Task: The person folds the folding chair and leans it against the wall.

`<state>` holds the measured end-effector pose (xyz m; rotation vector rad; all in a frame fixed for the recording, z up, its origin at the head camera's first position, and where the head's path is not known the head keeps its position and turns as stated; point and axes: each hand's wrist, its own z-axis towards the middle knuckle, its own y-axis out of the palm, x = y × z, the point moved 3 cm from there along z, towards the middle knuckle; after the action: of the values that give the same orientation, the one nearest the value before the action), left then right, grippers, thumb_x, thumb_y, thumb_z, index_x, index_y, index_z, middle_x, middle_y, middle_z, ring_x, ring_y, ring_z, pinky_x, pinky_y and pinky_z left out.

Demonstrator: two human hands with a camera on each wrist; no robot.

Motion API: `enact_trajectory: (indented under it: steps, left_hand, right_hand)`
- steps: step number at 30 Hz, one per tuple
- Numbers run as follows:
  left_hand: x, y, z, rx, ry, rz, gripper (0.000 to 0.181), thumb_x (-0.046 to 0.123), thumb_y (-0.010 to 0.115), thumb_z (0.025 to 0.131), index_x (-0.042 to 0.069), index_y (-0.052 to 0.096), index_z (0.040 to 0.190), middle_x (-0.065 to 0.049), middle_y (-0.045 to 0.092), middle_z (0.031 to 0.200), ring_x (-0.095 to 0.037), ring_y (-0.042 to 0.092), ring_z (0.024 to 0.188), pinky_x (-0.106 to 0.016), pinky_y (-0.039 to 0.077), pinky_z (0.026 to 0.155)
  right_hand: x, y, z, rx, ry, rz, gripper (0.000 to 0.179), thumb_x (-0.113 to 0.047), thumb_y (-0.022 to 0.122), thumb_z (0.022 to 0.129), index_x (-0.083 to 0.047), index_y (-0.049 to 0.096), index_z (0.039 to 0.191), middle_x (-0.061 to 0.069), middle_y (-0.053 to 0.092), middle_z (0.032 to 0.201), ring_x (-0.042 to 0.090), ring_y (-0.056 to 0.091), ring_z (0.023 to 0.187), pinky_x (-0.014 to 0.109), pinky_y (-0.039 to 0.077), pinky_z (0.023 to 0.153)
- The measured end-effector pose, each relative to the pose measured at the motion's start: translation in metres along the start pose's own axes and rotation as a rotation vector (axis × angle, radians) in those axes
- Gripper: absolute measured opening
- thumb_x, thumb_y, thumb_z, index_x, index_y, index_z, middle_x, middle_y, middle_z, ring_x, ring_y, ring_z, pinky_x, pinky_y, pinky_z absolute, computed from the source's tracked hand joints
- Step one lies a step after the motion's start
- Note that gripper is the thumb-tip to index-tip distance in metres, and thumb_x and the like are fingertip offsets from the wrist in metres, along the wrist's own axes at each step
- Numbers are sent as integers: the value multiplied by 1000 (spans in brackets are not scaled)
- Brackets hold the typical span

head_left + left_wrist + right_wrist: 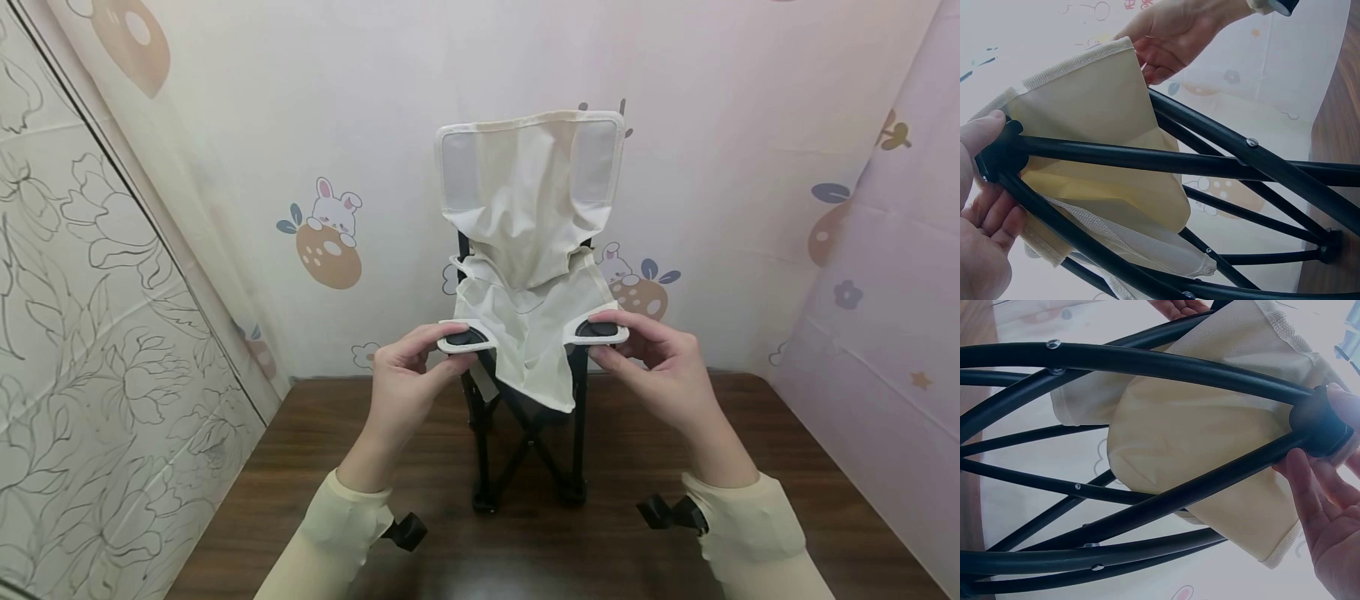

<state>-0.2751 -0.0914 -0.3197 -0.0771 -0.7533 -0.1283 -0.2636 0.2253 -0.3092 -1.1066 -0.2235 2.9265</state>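
A small folding chair with a cream fabric seat and backrest [534, 179] stands upright on the table, facing me. Crossed black tubes form its frame [579, 425]. My left hand [405, 371] pinches the front left seat corner, fingers on top and thumb below, around a black corner piece [465, 337]. At the front right corner, my right hand [671, 367] pinches the matching black piece [597, 329] the same way. From below, the left wrist view shows two tubes meeting at a black joint [1007, 150] in the left hand. The right wrist view shows a similar joint [1316, 422].
The dark wooden table [750, 433] extends around the chair's feet. Behind it hangs a pale curtain [247, 167] printed with rabbits and carrots. A flower-patterned panel [112, 333] is on the left, and a pinkish sheet [870, 350] hangs on the right.
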Motion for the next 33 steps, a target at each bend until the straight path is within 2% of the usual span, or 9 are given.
enact_trajectory:
  steps: [13, 23, 33]
  left_hand:
    - [0, 0, 1, 0, -7, 0, 35, -3, 88, 89, -1, 80, 123, -12, 79, 117, -27, 71, 111, -25, 58, 89]
    - [1, 1, 2, -4, -17, -2, 35, -5, 87, 90, -2, 79, 124, -11, 79, 118, -27, 70, 111, -29, 59, 95]
    - [2, 2, 4, 0, -13, 4, 37, -12, 85, 88, -3, 79, 123, -11, 79, 116, -26, 70, 110, -26, 58, 92]
  right_hand:
    - [0, 0, 1, -35, 13, -45, 43, 19, 81, 87, 8, 73, 128, 3, 79, 111, 12, 74, 81, 18, 59, 72]
    - [0, 3, 3, -32, 6, -41, 43, 20, 81, 86, 8, 73, 127, 3, 79, 110, 11, 73, 81, 18, 59, 73]
    - [-1, 4, 5, -32, 5, -46, 44, 19, 81, 86, 8, 74, 128, 2, 79, 111, 11, 73, 82, 18, 60, 73]
